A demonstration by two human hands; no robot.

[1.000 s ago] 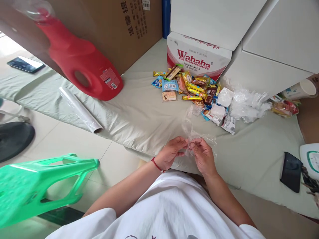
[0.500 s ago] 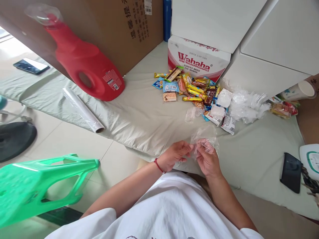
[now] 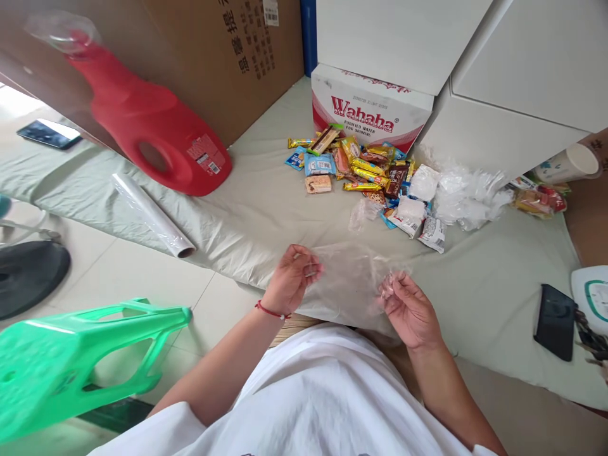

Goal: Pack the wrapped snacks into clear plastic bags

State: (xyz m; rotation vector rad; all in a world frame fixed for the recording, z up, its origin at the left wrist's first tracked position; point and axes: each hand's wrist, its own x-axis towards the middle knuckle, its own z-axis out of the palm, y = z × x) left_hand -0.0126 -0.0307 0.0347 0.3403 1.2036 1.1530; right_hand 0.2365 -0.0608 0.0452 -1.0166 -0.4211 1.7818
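Observation:
A clear plastic sheet or bag (image 3: 349, 282) is stretched between my two hands above the cloth's front edge. My left hand (image 3: 293, 277), with a red string on its wrist, pinches its left side. On the other side my right hand (image 3: 409, 307) grips a bunched part of the plastic with closed fingers. Just beyond lies a small crumpled piece of clear plastic (image 3: 363, 213). Behind that is a pile of wrapped snacks (image 3: 368, 170), with a heap of crumpled clear plastic (image 3: 470, 193) to its right.
At the left a red jug (image 3: 156, 136) and a roll of plastic film (image 3: 152, 215) lie on the cloth. A green stool (image 3: 42, 361) stands on the floor. The Wahaha carton (image 3: 370, 107) backs the snacks. A black phone (image 3: 555, 322) lies at the right.
My hands have moved apart, the left one going left and the right one slightly right. The plastic, bunched at my right hand before, is now spread out between them.

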